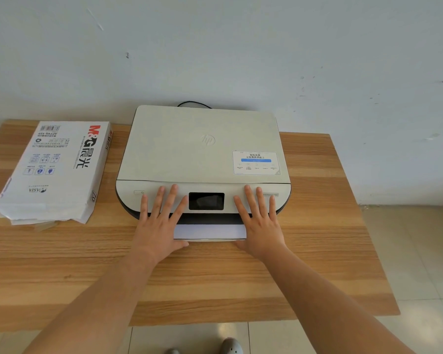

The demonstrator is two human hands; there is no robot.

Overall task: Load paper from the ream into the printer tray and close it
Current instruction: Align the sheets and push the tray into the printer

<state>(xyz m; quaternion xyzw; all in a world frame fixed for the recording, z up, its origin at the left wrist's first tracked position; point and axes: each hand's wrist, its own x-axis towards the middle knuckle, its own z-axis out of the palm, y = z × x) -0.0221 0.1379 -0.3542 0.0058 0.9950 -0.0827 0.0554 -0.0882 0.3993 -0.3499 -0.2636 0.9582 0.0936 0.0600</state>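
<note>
A pale grey printer [202, 146] sits at the back middle of the wooden table [215, 282]. Its paper tray [210, 232] sticks out a little at the front, with white paper showing in it. My left hand [161, 223] lies flat at the tray's left end, fingers spread up onto the printer's front panel, thumb at the tray's front edge. My right hand [258, 221] mirrors it at the tray's right end. Neither hand holds anything. The white paper ream [54, 167], its wrapper torn open at the near end, lies to the left of the printer.
A dark screen [206, 201] sits on the front panel between my hands. A black cable [193, 103] runs behind the printer along the wall. The table's right edge drops to a tiled floor [420, 264]. A shoe [230, 347] shows below the near edge.
</note>
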